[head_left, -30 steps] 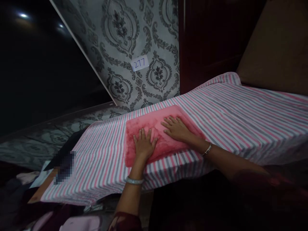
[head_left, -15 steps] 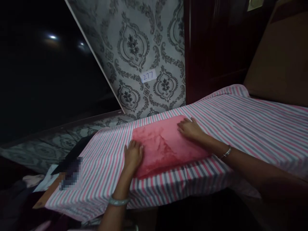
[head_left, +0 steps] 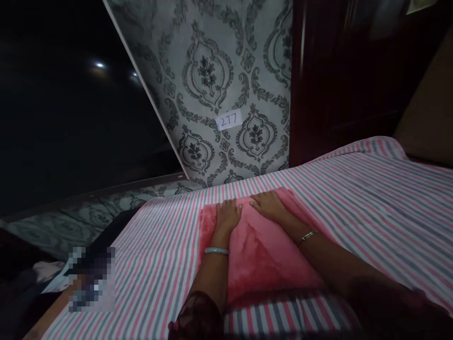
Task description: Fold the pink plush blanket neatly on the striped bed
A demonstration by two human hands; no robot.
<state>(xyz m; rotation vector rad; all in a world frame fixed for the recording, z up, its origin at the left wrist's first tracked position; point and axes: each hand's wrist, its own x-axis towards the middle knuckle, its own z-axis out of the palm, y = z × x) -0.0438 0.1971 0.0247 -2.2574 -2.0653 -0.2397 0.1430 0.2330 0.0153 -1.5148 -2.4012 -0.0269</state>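
Note:
A pink plush cloth (head_left: 262, 255), folded into a flat rectangle, lies on a striped sheet (head_left: 170, 245) of pink, grey and white. Near its far left corner, my left hand (head_left: 228, 215) rests flat with the fingers stretched out. My right hand (head_left: 269, 205) lies on the far edge of the cloth, palm down and fingers spread. A small gap of pink fabric separates the two hands. My forearms cross over the cloth and cover parts of its sides.
Behind the striped surface stands a patterned wall with a paper label (head_left: 229, 119) reading 277. A large black screen (head_left: 78, 113) leans at the left. A dark red door or panel (head_left: 347, 85) is at the back right, beside a brown board (head_left: 430, 108).
My left hand has moved from the cloth's left edge up to its far side. My right hand has shifted along the far edge, closer to the left one. The view has tilted.

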